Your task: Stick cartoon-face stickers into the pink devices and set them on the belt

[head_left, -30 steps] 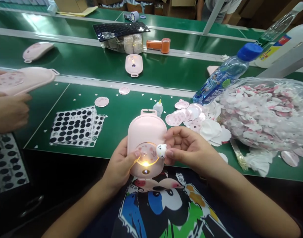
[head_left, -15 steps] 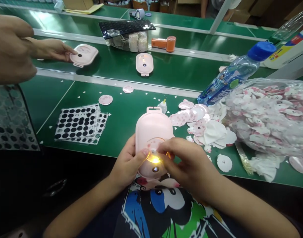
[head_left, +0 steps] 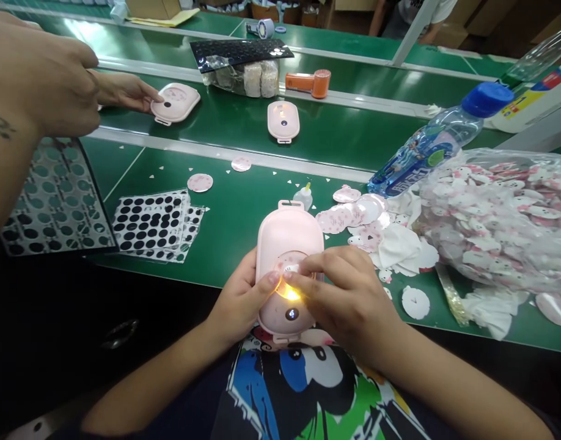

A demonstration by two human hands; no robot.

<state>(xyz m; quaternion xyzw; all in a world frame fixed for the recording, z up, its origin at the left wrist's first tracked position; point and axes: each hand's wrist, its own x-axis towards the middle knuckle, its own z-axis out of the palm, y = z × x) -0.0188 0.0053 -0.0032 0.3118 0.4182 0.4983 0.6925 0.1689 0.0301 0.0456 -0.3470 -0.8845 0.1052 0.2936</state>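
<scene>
A pink rounded device [head_left: 290, 235] stands tilted at the table's front edge, an orange light glowing in its round recess and a small lit display below. My left hand [head_left: 237, 296] grips its left side, with the thumb on the rim of the recess. The fingers of my right hand [head_left: 342, 284] are pinched at a round patterned disc [head_left: 289, 266] over the recess. How far the disc sits in the recess is hidden by my fingers.
Sheets of black dots [head_left: 154, 223] lie left. A co-worker's hand [head_left: 129, 91] touches another pink device [head_left: 175, 102]; a nearer hand [head_left: 55, 79] holds a dotted sheet [head_left: 55, 195]. Right are loose discs [head_left: 344, 214], a blue-capped bottle [head_left: 427, 143] and a filled plastic bag [head_left: 505, 214].
My right fingertips have shifted slightly over the disc. The nearer co-worker's hand and its dotted sheet have moved right in view. The whole table view has shifted slightly.
</scene>
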